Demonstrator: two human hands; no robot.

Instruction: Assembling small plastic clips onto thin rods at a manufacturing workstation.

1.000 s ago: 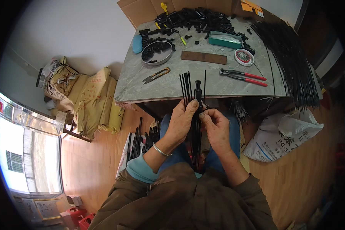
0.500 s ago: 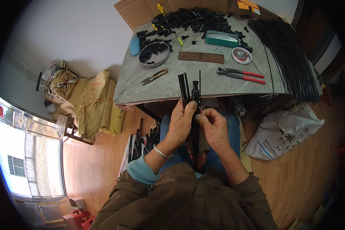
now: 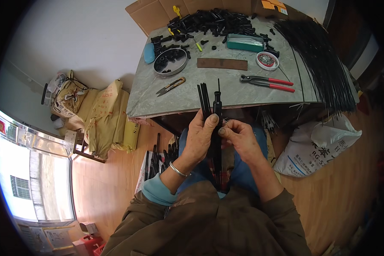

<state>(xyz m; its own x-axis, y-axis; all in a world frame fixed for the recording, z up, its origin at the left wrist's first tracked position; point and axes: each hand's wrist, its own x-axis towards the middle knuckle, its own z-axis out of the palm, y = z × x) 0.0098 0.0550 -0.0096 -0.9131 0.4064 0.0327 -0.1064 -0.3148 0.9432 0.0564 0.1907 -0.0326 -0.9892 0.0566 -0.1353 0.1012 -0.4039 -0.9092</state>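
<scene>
The left hand [image 3: 202, 134] clamped 1 black tubular handle [image 3: 217, 106] and several thin black rods [image 3: 204, 99].
Both stuck up beyond its thumb, rods left of handle. The right hand [image 3: 242, 140] bent its fingers just right of the grip; whether they closed on anything I could not tell. Red-handled pincers [image 3: 266, 82] lay beyond the grip, rightward; thread snips [image 3: 171, 86], leftward.

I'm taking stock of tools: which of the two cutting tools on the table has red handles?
The pincers at right, in front of the white dish; the snips at left have orange-brown handles.
</scene>
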